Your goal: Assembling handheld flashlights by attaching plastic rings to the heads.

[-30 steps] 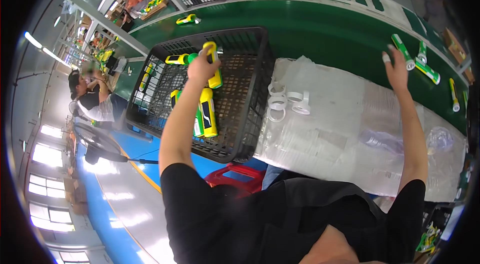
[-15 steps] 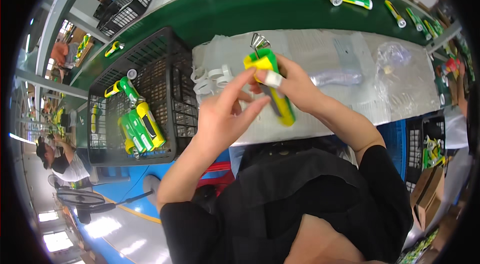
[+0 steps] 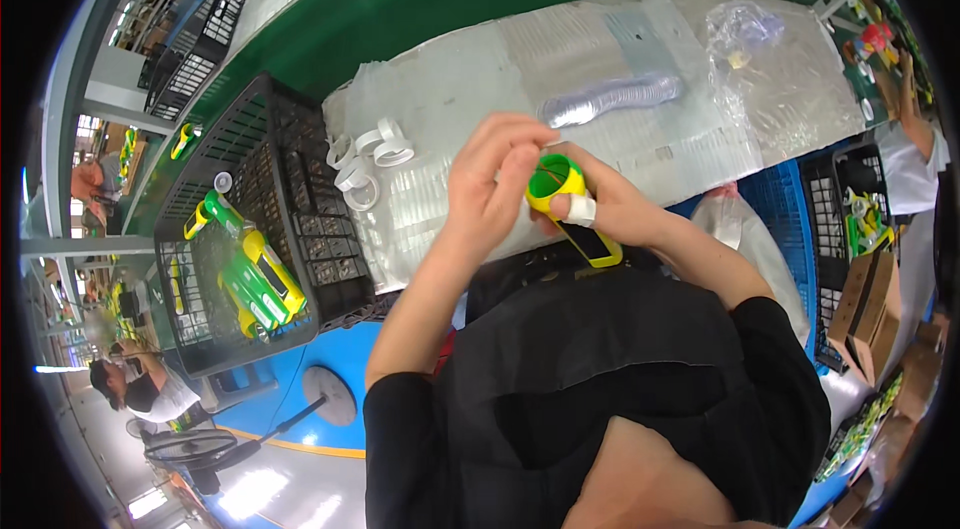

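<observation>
Yellow-and-green plastic, in the head view: an open-mouthed torch body (image 3: pixel 546 193) sits in the grasp of the right hand (image 3: pixel 603 199), near the table's (image 3: pixel 470 79) front edge, before the person's chest. Its long axis slants from the open mouth, up and left, to the tail, down and right toward the body. The left hand (image 3: pixel 492 174) lies just left of that mouth, nearest it, fingers bent; whether it pinches anything cannot be told. White rings (image 3: pixel 396 157) lie farther left, beside a black crate (image 3: pixel 322 239).
</observation>
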Available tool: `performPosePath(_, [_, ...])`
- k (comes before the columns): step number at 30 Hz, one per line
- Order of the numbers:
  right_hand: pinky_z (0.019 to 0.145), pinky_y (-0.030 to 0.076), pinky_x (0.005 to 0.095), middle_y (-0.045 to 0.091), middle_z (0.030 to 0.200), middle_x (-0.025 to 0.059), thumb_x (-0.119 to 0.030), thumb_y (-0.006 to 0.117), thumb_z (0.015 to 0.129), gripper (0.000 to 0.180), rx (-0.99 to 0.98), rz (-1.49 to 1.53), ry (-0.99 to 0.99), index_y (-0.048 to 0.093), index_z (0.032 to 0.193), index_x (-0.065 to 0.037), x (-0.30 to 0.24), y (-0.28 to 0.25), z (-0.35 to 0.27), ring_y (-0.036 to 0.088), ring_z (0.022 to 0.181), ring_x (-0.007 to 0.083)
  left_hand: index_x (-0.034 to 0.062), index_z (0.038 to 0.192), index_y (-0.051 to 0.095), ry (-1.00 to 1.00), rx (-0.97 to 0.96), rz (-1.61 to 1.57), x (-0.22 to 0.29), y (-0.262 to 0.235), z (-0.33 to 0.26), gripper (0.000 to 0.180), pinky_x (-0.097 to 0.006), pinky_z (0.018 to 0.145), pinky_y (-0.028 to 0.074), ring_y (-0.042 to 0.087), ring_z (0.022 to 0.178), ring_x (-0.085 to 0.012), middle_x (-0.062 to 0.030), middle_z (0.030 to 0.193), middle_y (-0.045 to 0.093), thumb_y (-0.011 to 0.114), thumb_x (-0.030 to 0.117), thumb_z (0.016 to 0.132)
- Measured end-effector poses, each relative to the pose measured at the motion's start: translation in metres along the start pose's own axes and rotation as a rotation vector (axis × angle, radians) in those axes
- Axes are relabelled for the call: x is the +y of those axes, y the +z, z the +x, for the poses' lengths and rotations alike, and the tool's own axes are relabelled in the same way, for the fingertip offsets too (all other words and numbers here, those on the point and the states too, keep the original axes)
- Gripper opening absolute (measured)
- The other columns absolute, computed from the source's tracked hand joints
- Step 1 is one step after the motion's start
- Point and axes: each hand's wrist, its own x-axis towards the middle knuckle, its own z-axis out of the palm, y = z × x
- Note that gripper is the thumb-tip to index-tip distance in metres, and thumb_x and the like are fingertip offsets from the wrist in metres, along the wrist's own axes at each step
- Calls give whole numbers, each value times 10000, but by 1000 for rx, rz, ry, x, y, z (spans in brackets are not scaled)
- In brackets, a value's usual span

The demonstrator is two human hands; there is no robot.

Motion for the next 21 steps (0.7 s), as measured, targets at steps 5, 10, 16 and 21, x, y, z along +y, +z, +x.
performPosePath(5, [723,524,290,589,993,78,-256,635,954,483,136,116,-109,411,1321,-37,9,8,5,620,815,142,4,1012,634,151,-28,38,-17,17,-12,492,-430,982,394,572,1132,-348,-138,1088,663,288,352,1051])
performPosePath(10, [692,513,295,593,971,81,-298,598,975,464,268,78,-244,417,1334,-66,33,1,7,608,786,142,43,1064,630,201,-39,147,-20,37,-12,272,-455,1005,361,552,1167,-348,-130,1118,649,503,252,943])
performPosePath(16, [671,479,314,590,881,119,-414,550,974,503,333,240,-128,445,1333,-77,14,-17,-5,590,745,197,35,1220,584,-114,98,137,-69,33,9,416,-429,990,381,535,1176,-361,-159,1245,594,658,237,864])
performPosePath(21, [663,481,323,587,879,130,-436,558,965,535,332,229,-114,444,1328,-60,12,-19,-7,590,739,197,50,1247,596,-53,-176,537,-103,32,9,556,-400,943,451,545,1113,-322,-142,1172,620,784,172,738])
